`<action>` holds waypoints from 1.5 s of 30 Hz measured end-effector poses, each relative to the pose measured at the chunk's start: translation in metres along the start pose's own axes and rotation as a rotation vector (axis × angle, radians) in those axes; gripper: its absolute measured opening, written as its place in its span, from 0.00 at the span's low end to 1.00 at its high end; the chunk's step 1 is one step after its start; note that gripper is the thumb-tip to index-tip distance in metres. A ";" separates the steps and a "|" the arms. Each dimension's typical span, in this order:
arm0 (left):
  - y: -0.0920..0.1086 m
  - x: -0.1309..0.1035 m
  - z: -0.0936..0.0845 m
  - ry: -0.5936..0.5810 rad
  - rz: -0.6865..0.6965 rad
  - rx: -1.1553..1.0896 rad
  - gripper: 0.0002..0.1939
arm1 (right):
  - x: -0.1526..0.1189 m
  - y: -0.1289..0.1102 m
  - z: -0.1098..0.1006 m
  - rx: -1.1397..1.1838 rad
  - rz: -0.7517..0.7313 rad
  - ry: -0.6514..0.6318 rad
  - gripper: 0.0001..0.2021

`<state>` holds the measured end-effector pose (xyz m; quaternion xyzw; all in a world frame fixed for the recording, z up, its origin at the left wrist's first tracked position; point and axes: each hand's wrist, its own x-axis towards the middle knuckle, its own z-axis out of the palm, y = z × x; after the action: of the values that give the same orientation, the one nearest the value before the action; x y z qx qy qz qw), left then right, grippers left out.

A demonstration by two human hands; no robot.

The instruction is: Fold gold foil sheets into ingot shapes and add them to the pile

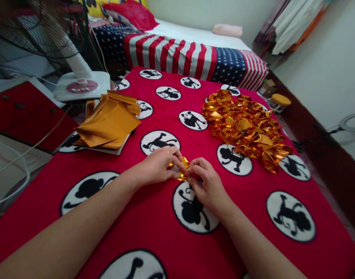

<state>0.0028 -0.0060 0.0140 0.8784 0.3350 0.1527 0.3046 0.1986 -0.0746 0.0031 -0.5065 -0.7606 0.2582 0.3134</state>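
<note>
A small piece of shiny gold foil paper (181, 176) lies at the middle of the red cloth, partly hidden by my fingers. My left hand (162, 163) pinches its left side from above. From the right, my right hand (204, 176) pinches the opposite edge, with the fingertips of both hands almost meeting. Left of my hands is a loose stack of flat gold foil sheets (109, 123), fanned out unevenly. A heap of folded gold foil pieces (244, 126) spreads over the cloth on the right.
The red cloth (223, 248) has white circles with black figures. A white fan base (81, 85) stands at the back left beside a red cabinet (26, 112). Behind is a bed with a striped, starred cover (171, 54). A yellow-topped stool (281, 99) is at the right.
</note>
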 end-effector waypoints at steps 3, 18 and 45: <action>-0.001 -0.001 -0.008 -0.063 0.046 -0.007 0.16 | 0.000 0.000 0.000 -0.014 0.001 0.002 0.08; 0.003 0.002 0.009 0.128 -0.087 0.004 0.08 | 0.002 0.001 0.001 -0.029 0.002 0.011 0.08; -0.016 -0.010 -0.027 -0.051 0.084 -0.371 0.13 | 0.006 0.020 -0.016 -0.159 -0.162 0.081 0.08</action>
<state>-0.0250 0.0088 0.0243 0.8240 0.2565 0.2021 0.4631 0.2208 -0.0605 0.0015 -0.4768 -0.8037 0.1502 0.3226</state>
